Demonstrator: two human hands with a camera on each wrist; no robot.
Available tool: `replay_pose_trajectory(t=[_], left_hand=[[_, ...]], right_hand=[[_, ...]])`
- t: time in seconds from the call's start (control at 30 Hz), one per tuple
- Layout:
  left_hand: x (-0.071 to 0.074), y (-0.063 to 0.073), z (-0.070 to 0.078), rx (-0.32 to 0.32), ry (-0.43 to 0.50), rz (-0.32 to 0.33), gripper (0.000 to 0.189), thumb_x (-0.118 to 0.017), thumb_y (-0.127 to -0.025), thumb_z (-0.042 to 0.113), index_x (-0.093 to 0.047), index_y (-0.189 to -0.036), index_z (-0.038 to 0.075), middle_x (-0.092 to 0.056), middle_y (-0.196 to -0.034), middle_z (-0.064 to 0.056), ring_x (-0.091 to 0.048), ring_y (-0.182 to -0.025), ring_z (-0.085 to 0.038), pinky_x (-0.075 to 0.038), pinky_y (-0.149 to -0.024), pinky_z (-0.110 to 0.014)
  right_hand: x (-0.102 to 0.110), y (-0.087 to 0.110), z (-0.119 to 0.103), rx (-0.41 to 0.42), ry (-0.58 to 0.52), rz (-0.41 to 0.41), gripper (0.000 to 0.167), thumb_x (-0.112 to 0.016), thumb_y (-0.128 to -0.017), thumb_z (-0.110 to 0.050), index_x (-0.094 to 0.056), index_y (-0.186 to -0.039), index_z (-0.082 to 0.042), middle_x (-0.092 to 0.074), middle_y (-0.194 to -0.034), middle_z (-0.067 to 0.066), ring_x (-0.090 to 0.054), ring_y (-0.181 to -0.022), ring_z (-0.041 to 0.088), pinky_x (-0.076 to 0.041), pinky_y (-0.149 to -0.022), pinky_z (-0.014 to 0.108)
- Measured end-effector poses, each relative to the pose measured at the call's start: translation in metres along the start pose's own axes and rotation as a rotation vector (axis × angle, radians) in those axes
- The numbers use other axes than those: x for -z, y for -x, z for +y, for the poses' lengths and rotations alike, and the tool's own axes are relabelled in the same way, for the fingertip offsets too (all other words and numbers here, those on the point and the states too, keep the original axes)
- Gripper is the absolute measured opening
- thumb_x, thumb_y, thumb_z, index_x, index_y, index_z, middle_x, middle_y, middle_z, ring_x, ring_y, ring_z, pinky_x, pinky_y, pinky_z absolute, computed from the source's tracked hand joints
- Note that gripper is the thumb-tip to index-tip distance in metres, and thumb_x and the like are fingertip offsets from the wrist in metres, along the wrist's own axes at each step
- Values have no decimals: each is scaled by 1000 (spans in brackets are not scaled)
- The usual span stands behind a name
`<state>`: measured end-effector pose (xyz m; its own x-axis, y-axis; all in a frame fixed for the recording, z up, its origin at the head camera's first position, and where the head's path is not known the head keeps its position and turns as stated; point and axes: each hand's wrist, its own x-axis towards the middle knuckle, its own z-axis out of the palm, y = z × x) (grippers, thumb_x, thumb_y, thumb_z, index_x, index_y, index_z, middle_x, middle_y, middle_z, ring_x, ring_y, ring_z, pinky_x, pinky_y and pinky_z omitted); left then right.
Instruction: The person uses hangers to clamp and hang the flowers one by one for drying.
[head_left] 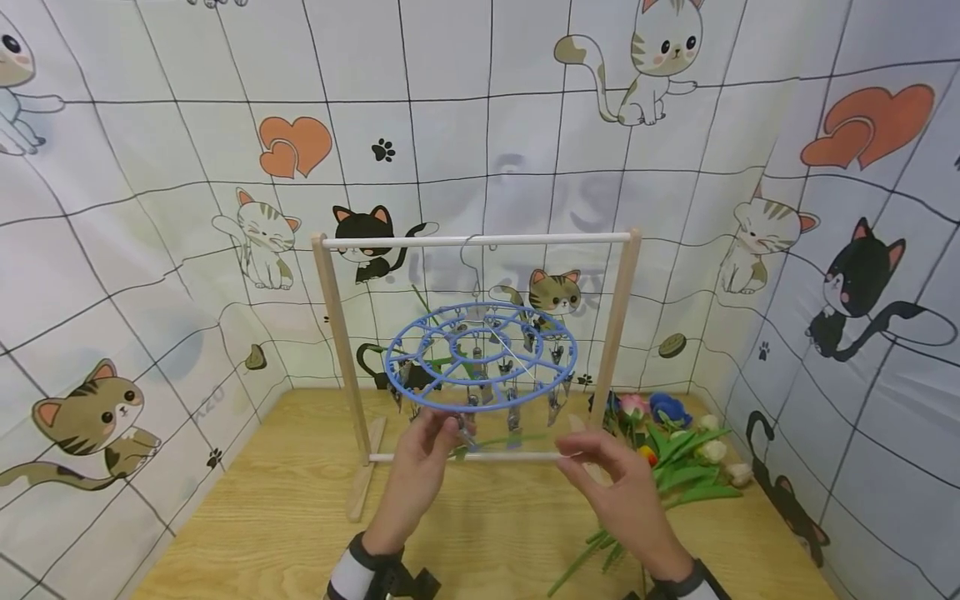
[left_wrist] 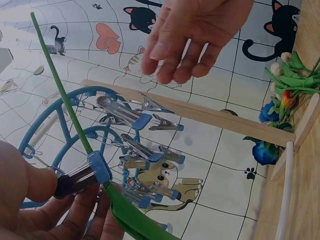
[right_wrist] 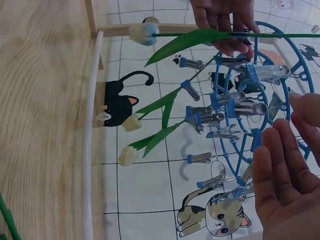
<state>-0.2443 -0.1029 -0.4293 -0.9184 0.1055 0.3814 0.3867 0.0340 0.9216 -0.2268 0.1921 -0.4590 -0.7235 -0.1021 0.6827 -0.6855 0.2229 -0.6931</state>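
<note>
A round blue clip hanger (head_left: 480, 408) hangs by its hook from a rack, with several metal clips with blue tips dangling below it. At its near left edge, my left hand (head_left: 422, 454) pinches the handles of one metal clip (left_wrist: 82, 179) between thumb and fingers. A green tulip stem (left_wrist: 64, 92) passes at that clip's blue tip. In the right wrist view the tulip's pale bloom (right_wrist: 143, 34) points down toward the table. My right hand (head_left: 617, 483) is held in the air front right of the hanger, fingers loosely bent, holding nothing.
The wooden rack (head_left: 341, 342) has white top and bottom bars (head_left: 420, 457). Two white tulips (right_wrist: 129, 156) hang from clips farther back. A bunch of artificial flowers (head_left: 675, 454) lies on the table (head_left: 262, 517) at right. Cat-print cloth (head_left: 450, 100) walls surround the table.
</note>
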Motion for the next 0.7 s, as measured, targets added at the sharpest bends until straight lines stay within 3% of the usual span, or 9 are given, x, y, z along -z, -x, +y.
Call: replay_pose_trajectory(t=[0.27, 0.53, 0.7], left_hand=[[10, 0, 0, -15, -1, 10, 30, -54, -126, 21, -67, -145, 3, -77, -135, -27, -78, -127, -19, -64, -112, -25], [20, -2, -3, 30, 13, 12, 32, -49, -127, 24, -64, -150, 8, -77, -140, -21, -75, -131, -19, -61, -114, -29], [25, -5, -3, 1, 22, 13, 37, -48, -127, 22, -63, -155, 3, -77, -139, -22, -75, -133, -20, -60, -114, -26]], right_hand=[[8, 6, 16, -18, 126, -47, 36, -87, -102, 2, -82, -130, -20, -85, -127, 3, -80, -114, 11, -66, -102, 21], [20, 12, 30, -8, 260, -50, 38, -90, -100, 0, -83, -130, -22, -84, -125, -2, -77, -115, 8, -62, -102, 15], [32, 17, 41, -38, 394, -61, 39, -92, -99, -4, -84, -133, -24, -83, -126, -7, -79, -114, 13, -65, -99, 21]])
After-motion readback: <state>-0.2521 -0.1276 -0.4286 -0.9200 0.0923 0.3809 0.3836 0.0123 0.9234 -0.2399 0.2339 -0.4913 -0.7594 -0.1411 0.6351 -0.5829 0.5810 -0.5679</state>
